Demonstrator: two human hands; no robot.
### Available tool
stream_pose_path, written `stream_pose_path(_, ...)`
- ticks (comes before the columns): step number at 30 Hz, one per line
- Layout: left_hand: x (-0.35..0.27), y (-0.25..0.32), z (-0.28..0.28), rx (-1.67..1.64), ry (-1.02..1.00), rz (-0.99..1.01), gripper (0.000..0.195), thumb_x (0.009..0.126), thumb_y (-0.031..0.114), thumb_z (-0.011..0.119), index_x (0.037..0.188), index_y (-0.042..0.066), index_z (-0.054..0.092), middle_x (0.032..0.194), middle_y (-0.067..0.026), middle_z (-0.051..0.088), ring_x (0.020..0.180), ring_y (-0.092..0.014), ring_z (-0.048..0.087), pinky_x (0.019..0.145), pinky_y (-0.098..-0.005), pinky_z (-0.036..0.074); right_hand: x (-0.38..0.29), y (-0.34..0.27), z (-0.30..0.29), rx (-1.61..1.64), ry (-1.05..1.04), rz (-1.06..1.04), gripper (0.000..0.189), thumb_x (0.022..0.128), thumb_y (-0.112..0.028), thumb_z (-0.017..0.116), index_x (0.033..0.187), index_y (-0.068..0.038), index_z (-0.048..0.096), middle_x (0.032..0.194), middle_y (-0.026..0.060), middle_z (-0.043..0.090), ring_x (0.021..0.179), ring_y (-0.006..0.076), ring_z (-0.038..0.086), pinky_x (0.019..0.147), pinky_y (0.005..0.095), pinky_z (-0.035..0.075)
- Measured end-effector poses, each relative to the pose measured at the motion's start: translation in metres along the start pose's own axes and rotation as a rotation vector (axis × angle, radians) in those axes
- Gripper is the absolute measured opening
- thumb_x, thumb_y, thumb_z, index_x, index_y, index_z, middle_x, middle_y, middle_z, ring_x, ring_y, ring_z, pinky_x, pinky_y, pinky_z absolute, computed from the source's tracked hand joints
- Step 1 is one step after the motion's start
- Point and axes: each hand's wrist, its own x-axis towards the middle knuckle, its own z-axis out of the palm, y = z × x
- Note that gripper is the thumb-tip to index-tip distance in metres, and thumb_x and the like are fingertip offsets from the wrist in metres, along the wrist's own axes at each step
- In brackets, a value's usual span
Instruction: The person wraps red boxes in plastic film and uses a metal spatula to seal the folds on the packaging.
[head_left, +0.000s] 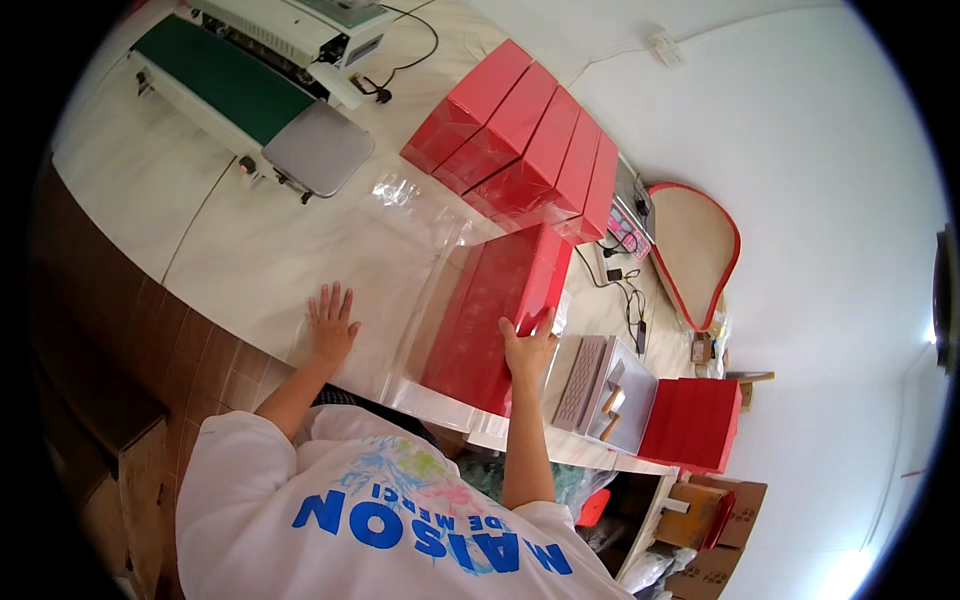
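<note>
Before me on the pale table (247, 262) lies a large flat red box (476, 330), partly inside a clear plastic bag (420, 330) whose loose end spreads out to the left. My right hand (531, 352) grips the box by its right edge, thumb over the top and fingers along the side. Palm down and fingers spread, my left hand (332, 330) rests left of the box, holding nothing. Whether film lies under that palm is hard to tell.
A row of film-wrapped red boxes (517, 142) stands behind the work. At upper left is a sealing machine with a green conveyor belt (225, 79). To the right are cables (634, 300), a grey open box with wooden-handled tools (626, 382), and stacked red boxes (694, 424).
</note>
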Motion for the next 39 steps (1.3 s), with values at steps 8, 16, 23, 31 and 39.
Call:
stream_pose_path(8, -0.004, -0.013, -0.014, 0.014, 0.063, 0.028, 0.078, 0.088, 0.042, 0.060, 0.151, 0.010, 0.028, 0.159, -0.0140, 0.018, 0.147, -0.037, 0.014, 0.116, -0.0595, 0.012, 0.025, 0.053, -0.048, 0.674, -0.020, 0.022, 0.076, 0.070, -0.013, 0.085, 0.133, 0.001, 0.045, 0.108, 0.0145, 0.061, 0.098, 0.0206, 0.060, 0.082, 0.0312, 0.052)
stream_pose_path(16, -0.001, -0.019, -0.007, 0.087, 0.056, 0.035, 0.083, 0.087, 0.045, 0.061, 0.153, 0.010, 0.025, 0.160, -0.0110, 0.018, 0.147, -0.035, 0.015, 0.117, -0.0577, 0.014, 0.016, 0.096, -0.171, 0.788, 0.040, 0.147, 0.076, 0.078, -0.010, 0.079, 0.140, -0.006, 0.036, 0.121, 0.0165, 0.056, 0.102, 0.0215, 0.059, 0.084, 0.0332, 0.052)
stream_pose_path(23, -0.001, -0.023, -0.003, 0.061, 0.093, 0.033, 0.084, 0.087, 0.041, 0.062, 0.153, 0.009, 0.023, 0.160, -0.0114, 0.018, 0.147, -0.034, 0.016, 0.117, -0.0571, 0.014, -0.013, 0.098, -0.275, 0.666, 0.207, 0.165, 0.076, 0.081, -0.010, 0.077, 0.144, -0.008, 0.034, 0.123, 0.0148, 0.054, 0.105, 0.0229, 0.058, 0.088, 0.0343, 0.050)
stream_pose_path(31, -0.002, 0.033, -0.014, -0.361, 0.062, 0.258, 0.059, 0.088, 0.021, 0.062, 0.140, 0.006, 0.041, 0.149, -0.0143, 0.037, 0.139, -0.036, 0.033, 0.113, -0.0537, 0.025, -0.064, 0.043, -0.311, 0.441, 0.255, -0.024, 0.087, 0.073, -0.022, 0.082, 0.146, -0.009, 0.035, 0.134, 0.0176, 0.047, 0.122, 0.0282, 0.049, 0.103, 0.0420, 0.041)
stream_pose_path(39, 0.021, 0.050, -0.046, -1.575, -0.845, -0.425, 0.056, 0.104, 0.049, 0.034, 0.132, 0.005, 0.053, 0.127, -0.0115, 0.061, 0.115, -0.022, 0.059, 0.103, -0.0375, 0.041, -0.082, -0.019, -0.254, 0.000, 0.004, -0.629, 0.090, 0.060, -0.020, 0.085, 0.139, -0.008, 0.044, 0.133, 0.0231, 0.042, 0.122, 0.0402, 0.043, 0.104, 0.0465, 0.037)
